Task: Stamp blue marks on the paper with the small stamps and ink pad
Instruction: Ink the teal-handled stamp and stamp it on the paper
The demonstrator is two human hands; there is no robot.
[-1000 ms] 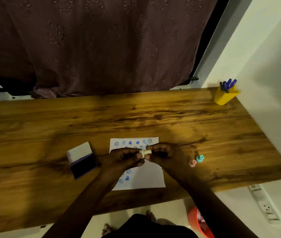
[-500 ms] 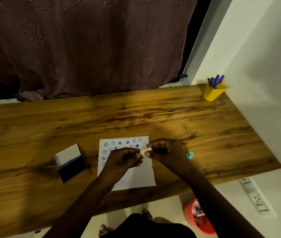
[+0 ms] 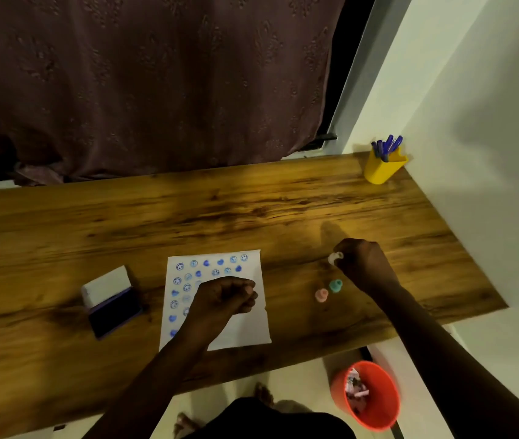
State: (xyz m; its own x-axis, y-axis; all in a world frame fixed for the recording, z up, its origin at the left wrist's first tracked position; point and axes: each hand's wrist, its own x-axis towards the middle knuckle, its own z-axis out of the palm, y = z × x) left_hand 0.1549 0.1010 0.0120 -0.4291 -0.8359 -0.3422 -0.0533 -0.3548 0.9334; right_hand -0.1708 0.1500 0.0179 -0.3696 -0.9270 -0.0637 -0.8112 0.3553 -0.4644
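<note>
**A:** What could go wrong from here?

**B:** Start nearest. The paper [image 3: 245, 327] lies by the table's front edge, with blue marks [image 3: 180, 266] down its left side and along the top. The left hand [image 3: 223, 296] is over it with its fingers curled in. I cannot tell whether they pinch anything, or whether the hand touches the sheet. If it does and slides, I'd expect wet marks to smear.

**A:** And the ink?

**B:** The ink pad [image 3: 114, 315] sits open left of the paper, its lid [image 3: 106, 285] tipped back. The right hand [image 3: 362, 264] is off to the paper's right, pinching a white stamp [image 3: 335, 257] in its fingertips just over the table [image 3: 251, 210]. Reaching the pad means crossing the sheet, so the forearm could drag over the prints. It could also knock the pink stamp [image 3: 321, 294] and teal stamp [image 3: 335, 285], which stand side by side just nearer than that hand.

**A:** Containers?

**B:** A red bucket [image 3: 378, 416] on the floor below the table holds pale scraps, too small to name. At the far right corner, a yellow cup [image 3: 383, 172] holds blue pens [image 3: 389, 145].
</note>
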